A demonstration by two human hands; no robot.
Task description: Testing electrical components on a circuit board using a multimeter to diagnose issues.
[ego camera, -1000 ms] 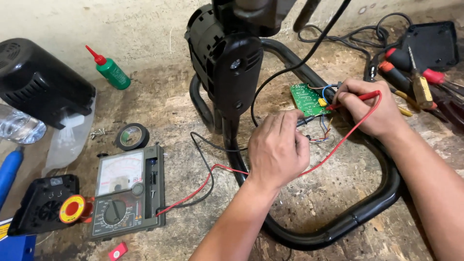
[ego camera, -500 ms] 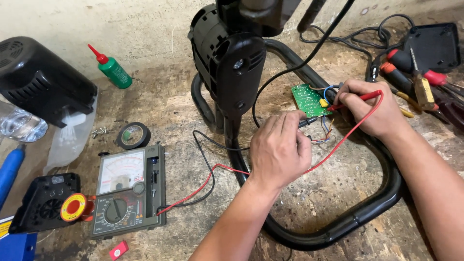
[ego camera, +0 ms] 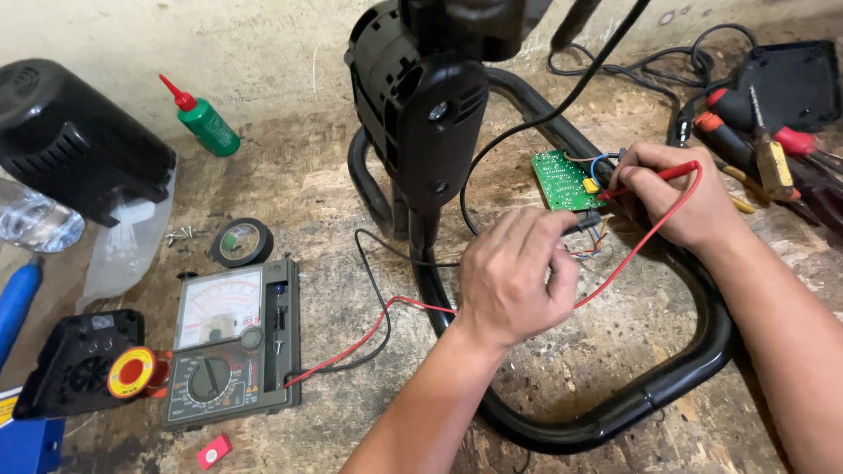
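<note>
A small green circuit board (ego camera: 559, 180) with several thin coloured wires lies by the black tubular base (ego camera: 667, 377) of a fan. My right hand (ego camera: 680, 197) grips a red test probe (ego camera: 657, 176) and presses its tip to the board's right edge. My left hand (ego camera: 518, 276) pinches a black test probe (ego camera: 587, 222) against the wires just below the board. A red lead (ego camera: 378, 325) and a black lead run from the probes to an analogue multimeter (ego camera: 233, 342) lying flat at the lower left.
The black fan motor housing (ego camera: 421, 105) stands upright in the middle. A green oil bottle (ego camera: 204, 121), tape roll (ego camera: 241, 243), black cover (ego camera: 75, 140) and plastic bottle (ego camera: 31, 219) are at left. Screwdrivers (ego camera: 764, 145) and a black box (ego camera: 786, 83) lie at top right.
Both hands stay on the probes at the board with only slight shifts. The view has moved a little.
</note>
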